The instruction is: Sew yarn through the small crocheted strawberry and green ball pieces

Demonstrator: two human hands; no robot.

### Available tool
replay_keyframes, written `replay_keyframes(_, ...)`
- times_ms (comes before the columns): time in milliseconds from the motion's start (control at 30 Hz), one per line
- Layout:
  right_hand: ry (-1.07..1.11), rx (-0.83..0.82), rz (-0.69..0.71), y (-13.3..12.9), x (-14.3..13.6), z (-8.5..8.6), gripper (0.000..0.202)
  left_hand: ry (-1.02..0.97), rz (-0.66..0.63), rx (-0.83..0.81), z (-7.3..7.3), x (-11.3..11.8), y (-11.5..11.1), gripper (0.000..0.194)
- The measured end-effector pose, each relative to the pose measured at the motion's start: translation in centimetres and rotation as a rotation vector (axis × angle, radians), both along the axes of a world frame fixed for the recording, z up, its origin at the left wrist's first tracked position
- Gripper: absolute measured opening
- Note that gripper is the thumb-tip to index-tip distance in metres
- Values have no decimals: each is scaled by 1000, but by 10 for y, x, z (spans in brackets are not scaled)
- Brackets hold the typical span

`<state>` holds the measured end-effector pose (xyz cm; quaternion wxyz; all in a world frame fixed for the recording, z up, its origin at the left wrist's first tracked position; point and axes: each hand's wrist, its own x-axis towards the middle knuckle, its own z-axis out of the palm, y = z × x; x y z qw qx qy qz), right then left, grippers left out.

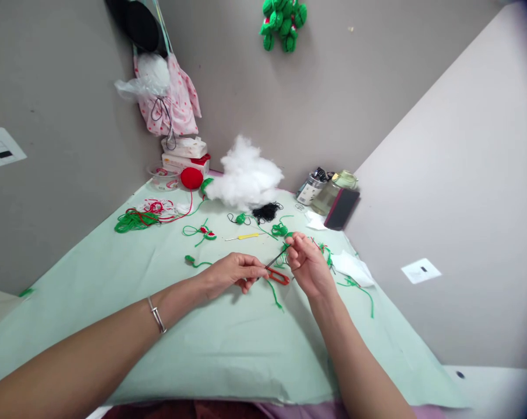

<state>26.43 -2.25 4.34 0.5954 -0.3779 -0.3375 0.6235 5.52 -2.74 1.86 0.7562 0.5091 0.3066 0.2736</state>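
Note:
Black yarn (pixel 277 256) is stretched at a slant between my two hands over the middle of the table. My left hand (pixel 241 271), below a silver bracelet, pinches its lower end between thumb and fingers. The upper end is in the curled fingers of my right hand (pixel 306 262). Beneath the yarn lie orange-handled scissors (pixel 278 276), close to my left fingertips. A green yarn strand (pixel 274 295) trails on the cloth just in front of them. Behind my hands a yellow-handled crochet hook (pixel 248 236) rests flat, with green crocheted bits (pixel 279 230) to its right.
White stuffing (pixel 246 174) is heaped at the back, with a black yarn tangle (pixel 267 212) before it. A red yarn ball (pixel 191 178) and green yarn (pixel 134 221) are back left. A phone (pixel 342 209) leans against a jar (pixel 326 198) back right. White tissue (pixel 353 268) lies right.

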Motion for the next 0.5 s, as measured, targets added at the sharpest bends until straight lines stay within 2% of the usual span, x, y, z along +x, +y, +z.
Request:
replay_keyframes(167, 76, -24, -81, 5, 11, 1, 20, 13, 1, 7, -5, -1, 2, 30)
replay_keyframes(267, 62, -2, -76, 6, 13, 1, 19, 13, -7, 10, -8, -2, 3, 31)
replay_keyframes(500, 112, 12, -118, 7, 18, 1, 25, 49, -78, 68, 2, -2, -1, 25)
